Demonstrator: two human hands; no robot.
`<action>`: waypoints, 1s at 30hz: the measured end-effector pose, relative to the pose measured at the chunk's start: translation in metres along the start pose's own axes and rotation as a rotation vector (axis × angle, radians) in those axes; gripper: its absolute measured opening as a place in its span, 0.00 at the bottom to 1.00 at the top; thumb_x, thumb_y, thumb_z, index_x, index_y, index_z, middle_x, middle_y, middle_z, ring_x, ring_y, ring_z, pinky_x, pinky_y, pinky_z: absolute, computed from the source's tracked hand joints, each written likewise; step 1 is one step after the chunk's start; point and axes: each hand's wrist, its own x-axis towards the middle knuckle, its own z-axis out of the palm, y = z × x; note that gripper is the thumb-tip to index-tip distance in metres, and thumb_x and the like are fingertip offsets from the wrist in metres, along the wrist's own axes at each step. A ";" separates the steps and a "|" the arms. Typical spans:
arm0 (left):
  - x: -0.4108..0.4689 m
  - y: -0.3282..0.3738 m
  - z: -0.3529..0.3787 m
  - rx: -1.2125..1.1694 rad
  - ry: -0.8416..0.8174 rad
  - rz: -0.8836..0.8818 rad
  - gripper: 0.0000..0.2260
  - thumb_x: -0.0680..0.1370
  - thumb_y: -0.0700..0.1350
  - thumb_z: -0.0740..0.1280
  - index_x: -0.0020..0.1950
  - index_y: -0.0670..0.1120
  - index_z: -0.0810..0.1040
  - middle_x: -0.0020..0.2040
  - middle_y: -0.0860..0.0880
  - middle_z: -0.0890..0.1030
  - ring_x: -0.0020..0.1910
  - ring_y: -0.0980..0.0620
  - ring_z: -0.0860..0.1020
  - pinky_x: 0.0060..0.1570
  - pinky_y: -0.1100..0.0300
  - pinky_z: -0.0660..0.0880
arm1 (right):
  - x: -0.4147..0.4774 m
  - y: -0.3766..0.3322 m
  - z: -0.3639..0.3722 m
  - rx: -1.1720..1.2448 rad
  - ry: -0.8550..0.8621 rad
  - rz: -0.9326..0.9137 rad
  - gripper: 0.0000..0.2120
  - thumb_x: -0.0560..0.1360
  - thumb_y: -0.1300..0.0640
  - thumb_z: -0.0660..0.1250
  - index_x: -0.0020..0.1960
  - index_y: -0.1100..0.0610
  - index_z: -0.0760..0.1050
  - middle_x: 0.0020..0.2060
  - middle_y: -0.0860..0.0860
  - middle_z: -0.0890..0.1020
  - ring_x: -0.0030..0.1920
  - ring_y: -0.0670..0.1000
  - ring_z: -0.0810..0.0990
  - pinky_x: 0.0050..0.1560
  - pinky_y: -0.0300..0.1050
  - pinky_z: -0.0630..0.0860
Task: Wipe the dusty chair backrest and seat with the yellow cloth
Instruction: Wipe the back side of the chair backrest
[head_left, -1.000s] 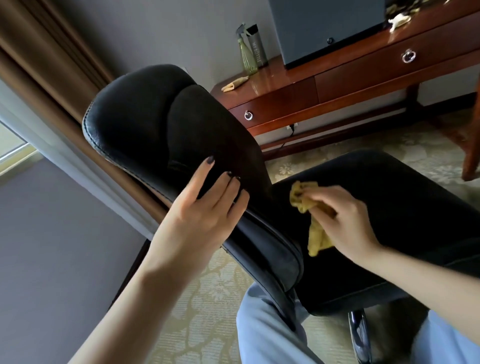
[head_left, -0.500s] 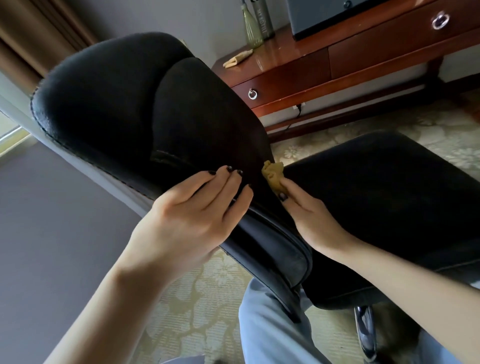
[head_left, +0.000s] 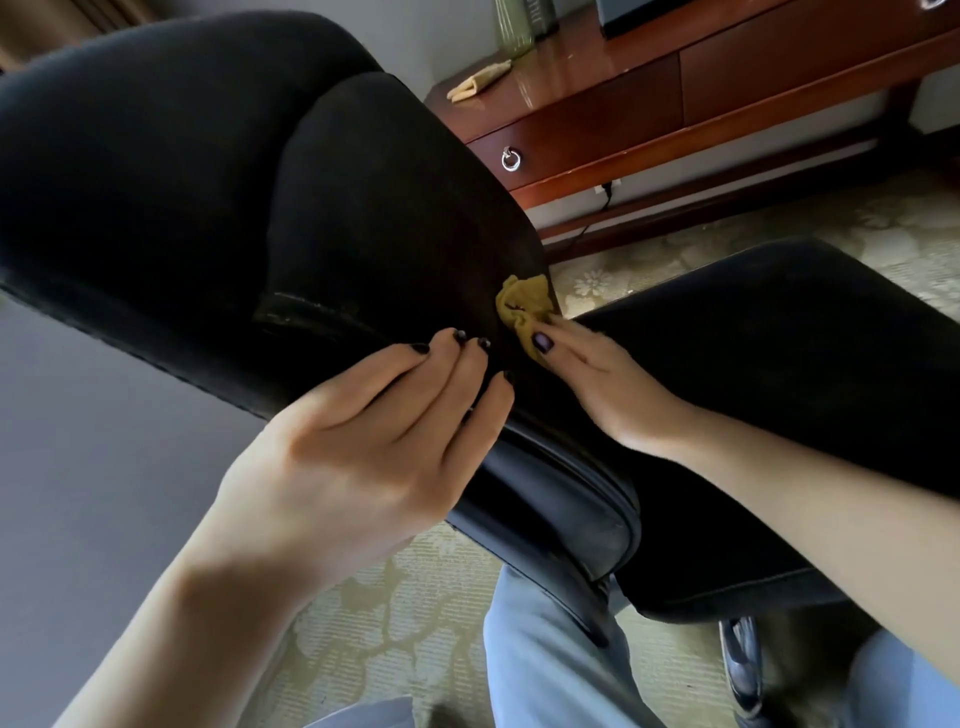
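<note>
1. Across the middle of the scene, the black chair backrest slants from the far left down toward the near centre, its padded face turned up and to the right.
2. The left hand lies over the near edge of the backrest, fingers extended and close together, flat against the padding; it steadies the chair rather than closing around anything, and the thumb is out of sight behind the edge.
3. The right hand reaches in from the right, just beside the left fingertips, and presses the yellow cloth against the lower part of the backrest.
4. The cloth is bunched into a small wad pinched under the right fingertips; most of it sticks out on the far side of the fingers, touching the dark upholstery close to where the backrest meets the seat.
5. The black seat spreads out to the right, beneath the right forearm.
6. On the far side stands a reddish wooden desk with a ring-pull drawer handle; a pale folded item and a green glass bottle sit on its top.
7. A patterned carpet covers the floor, and the person's light blue trouser leg shows at the near edge.
</note>
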 end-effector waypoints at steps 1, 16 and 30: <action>0.001 0.000 0.000 -0.002 0.005 -0.002 0.17 0.82 0.44 0.54 0.56 0.43 0.82 0.56 0.45 0.82 0.54 0.47 0.81 0.56 0.56 0.70 | 0.010 0.002 -0.001 -0.095 0.020 -0.011 0.20 0.82 0.48 0.53 0.73 0.45 0.64 0.74 0.44 0.63 0.75 0.45 0.55 0.76 0.54 0.48; 0.001 -0.003 -0.015 0.059 0.028 0.109 0.15 0.78 0.41 0.58 0.57 0.43 0.82 0.55 0.45 0.83 0.53 0.47 0.82 0.56 0.57 0.68 | 0.022 0.025 -0.010 0.207 -0.018 0.227 0.17 0.81 0.55 0.56 0.65 0.40 0.73 0.63 0.49 0.77 0.64 0.51 0.74 0.70 0.54 0.67; -0.002 -0.004 -0.021 0.198 -0.048 0.173 0.18 0.71 0.41 0.69 0.61 0.40 0.79 0.58 0.41 0.81 0.57 0.44 0.80 0.61 0.54 0.68 | -0.087 -0.011 -0.018 0.225 -0.055 0.017 0.16 0.78 0.61 0.61 0.56 0.41 0.79 0.55 0.46 0.83 0.63 0.48 0.76 0.69 0.51 0.69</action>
